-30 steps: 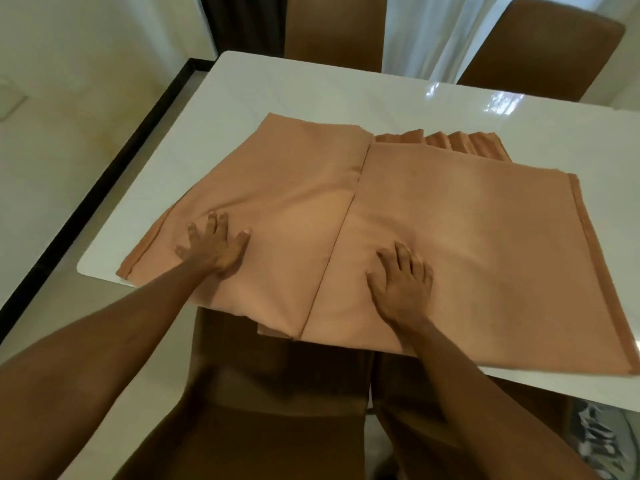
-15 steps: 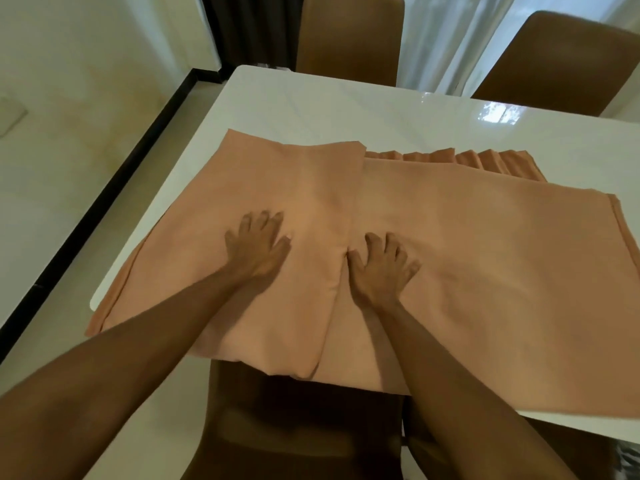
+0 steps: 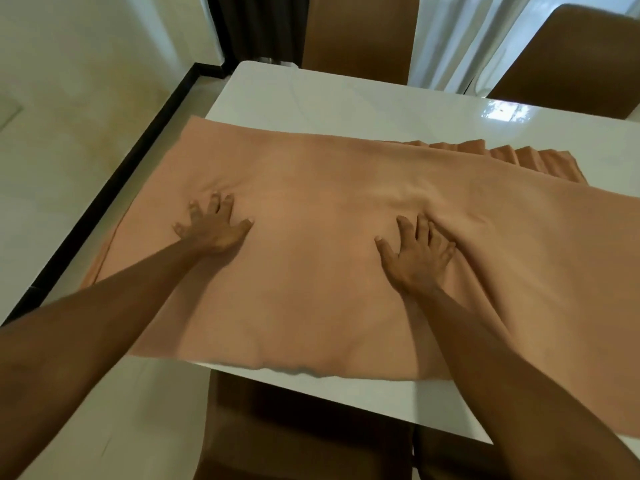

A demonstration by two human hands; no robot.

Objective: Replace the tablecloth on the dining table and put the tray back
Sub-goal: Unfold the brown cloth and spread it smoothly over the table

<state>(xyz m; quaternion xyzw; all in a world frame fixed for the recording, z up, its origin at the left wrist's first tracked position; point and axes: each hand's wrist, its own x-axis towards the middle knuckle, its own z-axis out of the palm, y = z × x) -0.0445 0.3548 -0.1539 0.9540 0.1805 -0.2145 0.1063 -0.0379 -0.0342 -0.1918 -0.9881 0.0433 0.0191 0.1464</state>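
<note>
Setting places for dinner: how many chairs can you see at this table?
4. Two far-side chairs, one top centre, one top right. Two near-side chairs, one under the table edge, one beside it, partly behind the right forearm. More may lie out of view.

Two brown upholstered chairs stand at the far side of the room, one at centre and one at the right, their backs upright. A sheer white curtain hangs between them, with a dark curtain to its left. A glossy cream floor fills the left, crossed by a black strip running diagonally. Two more brown chairs, one at bottom centre and another beside it, sit at the near edge.
</note>
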